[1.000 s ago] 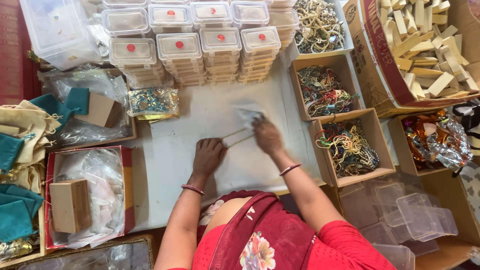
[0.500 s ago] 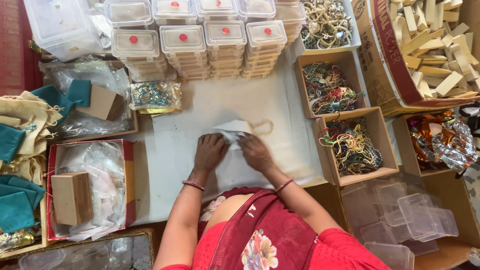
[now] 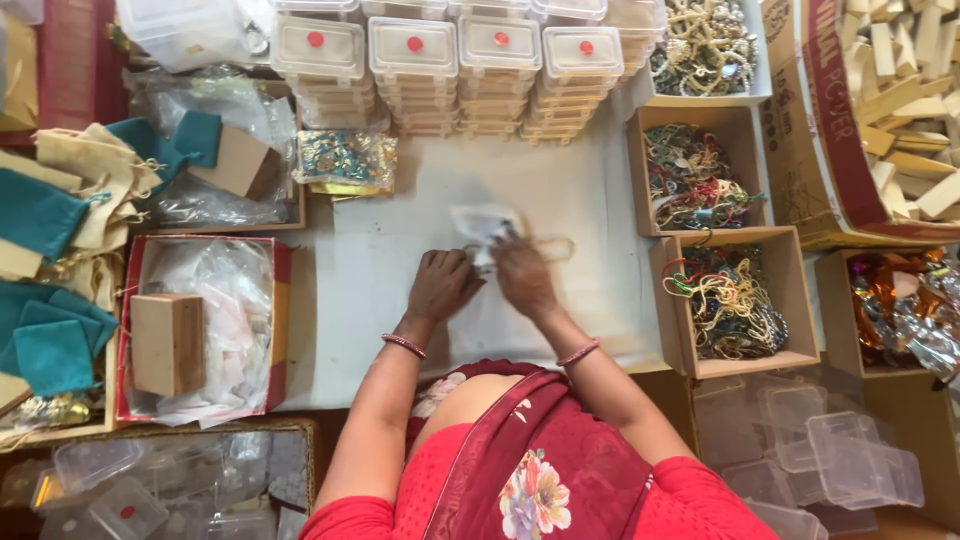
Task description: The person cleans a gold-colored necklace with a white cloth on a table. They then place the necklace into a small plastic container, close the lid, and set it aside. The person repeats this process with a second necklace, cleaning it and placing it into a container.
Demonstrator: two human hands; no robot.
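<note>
Hands—our left hand point(image 3: 440, 285) and right hand point(image 3: 522, 277)—pinch a white cloth point(image 3: 482, 228) with a thin string loop point(image 3: 548, 247), beside cardboard boxes point(image 3: 735, 355) full of bright bead strings point(image 3: 722, 300).

A white-covered surface point(image 3: 400, 300) fills the middle, lit evenly and softly with no hard shadows. Stacks of clear lidded boxes point(image 3: 450, 70) line its far edge. Open cardboard boxes point(image 3: 660, 190) stand along its right edge, and a red-rimmed tray point(image 3: 280, 300) sits at its left edge. Empty clear plastic containers point(image 3: 830, 450) crowd the near right corner. A dark red strip point(image 3: 70, 50) shows at far left.
</note>
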